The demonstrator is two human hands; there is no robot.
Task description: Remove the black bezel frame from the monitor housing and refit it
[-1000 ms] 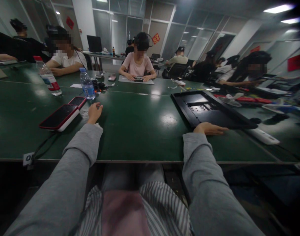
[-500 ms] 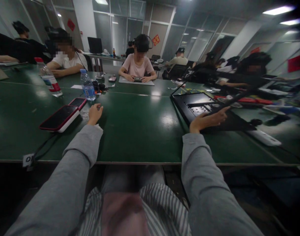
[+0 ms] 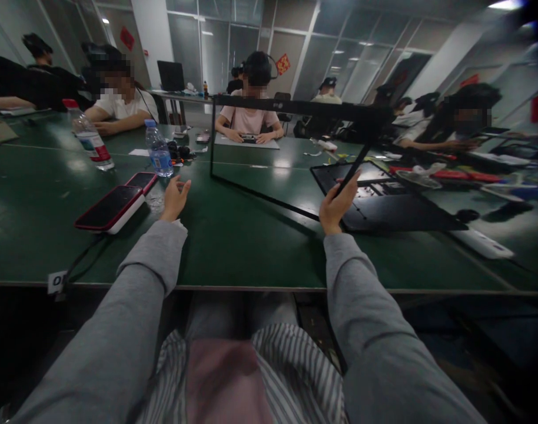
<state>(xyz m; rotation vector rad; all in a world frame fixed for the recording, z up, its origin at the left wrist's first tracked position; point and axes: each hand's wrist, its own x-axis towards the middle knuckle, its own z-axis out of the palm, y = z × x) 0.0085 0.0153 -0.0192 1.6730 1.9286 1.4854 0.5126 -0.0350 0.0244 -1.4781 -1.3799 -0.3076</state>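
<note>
A thin black rectangular frame, like a screen bezel (image 3: 291, 106), is held up over the table by my right hand (image 3: 338, 205), whose fingers wrap round one of its sides. It is tilted, and its open middle lets the table show through. Below and right of that hand lies a flat black panel (image 3: 410, 213) with slots and small parts inside. My left hand (image 3: 176, 197) rests above the table with fingers loosely apart and nothing in them. Closest to it are a blue-capped water bottle (image 3: 159, 154) and a red-edged phone (image 3: 143, 180).
Another red-edged phone (image 3: 112, 207) lies on a white block at left, with a cable running to the table edge. Behind stands a red-capped bottle (image 3: 93, 144). A white power strip (image 3: 485, 244) lies at right. A co-worker (image 3: 251, 118) sits opposite; others sit around.
My right hand has swung the black frame leftward off the panel, so it now spans the middle of the view. My left hand has barely moved.
</note>
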